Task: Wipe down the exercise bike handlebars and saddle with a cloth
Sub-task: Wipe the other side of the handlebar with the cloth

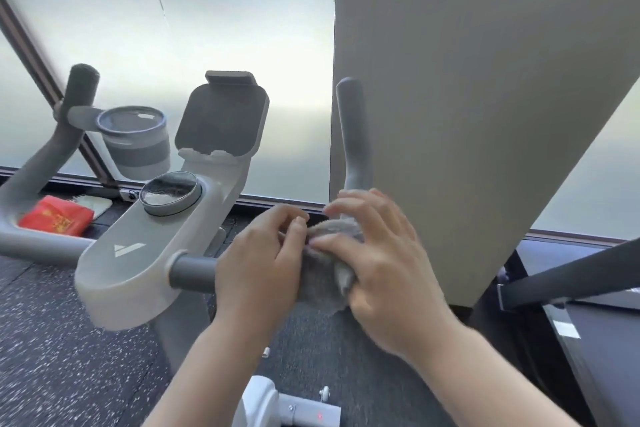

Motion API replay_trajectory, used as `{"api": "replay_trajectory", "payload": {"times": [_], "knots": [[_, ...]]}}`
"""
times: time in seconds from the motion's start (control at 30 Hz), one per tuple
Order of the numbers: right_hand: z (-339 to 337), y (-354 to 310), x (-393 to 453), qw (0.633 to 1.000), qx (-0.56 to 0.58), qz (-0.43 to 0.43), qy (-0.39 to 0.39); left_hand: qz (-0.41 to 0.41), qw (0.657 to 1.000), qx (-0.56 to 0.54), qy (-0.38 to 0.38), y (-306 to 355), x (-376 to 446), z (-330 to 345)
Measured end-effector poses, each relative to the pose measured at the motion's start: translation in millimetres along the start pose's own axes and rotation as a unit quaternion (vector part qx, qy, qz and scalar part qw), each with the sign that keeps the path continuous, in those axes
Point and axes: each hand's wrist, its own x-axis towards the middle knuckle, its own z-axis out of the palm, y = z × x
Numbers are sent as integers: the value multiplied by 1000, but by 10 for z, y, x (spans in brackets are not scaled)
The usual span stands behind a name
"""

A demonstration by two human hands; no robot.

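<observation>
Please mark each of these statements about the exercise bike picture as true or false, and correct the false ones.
1. Both hands are on the grey cloth at the right handlebar. True: the left hand and right hand both hold it.
2. The cup holder is on the right handlebar. False: it hangs by the left handlebar.
3. A red packet lies on the floor behind the bike. True.
4. The phone holder carries a phone. False: it is empty.
5. The round knob sits below the phone holder on the console. True.
</observation>
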Motion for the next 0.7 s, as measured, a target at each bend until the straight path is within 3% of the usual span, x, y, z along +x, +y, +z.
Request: {"api": "replay_trajectory", "payload": {"times": [0.1, 0.17, 0.27, 0.4, 0.57, 0.7], "knots": [[192, -192, -289, 998, 36, -53, -3, 9, 1000, 24, 3, -71, -52, 7], [182, 13, -325, 997, 34, -66, -34, 32, 998, 44, 18, -96, -96, -9], [145, 278, -139, 997, 56, -22, -48, 43, 996, 72, 19, -73, -99, 0], [395, 40, -245, 996, 77, 47, 24, 49, 994, 96, 23, -38, -112, 41], [264, 420, -320, 993, -32, -107, 34, 53, 995, 82, 19, -68, -123, 4], [84, 529, -166, 998, -37, 2, 53, 56, 994, 87, 30, -55, -125, 9]]}}
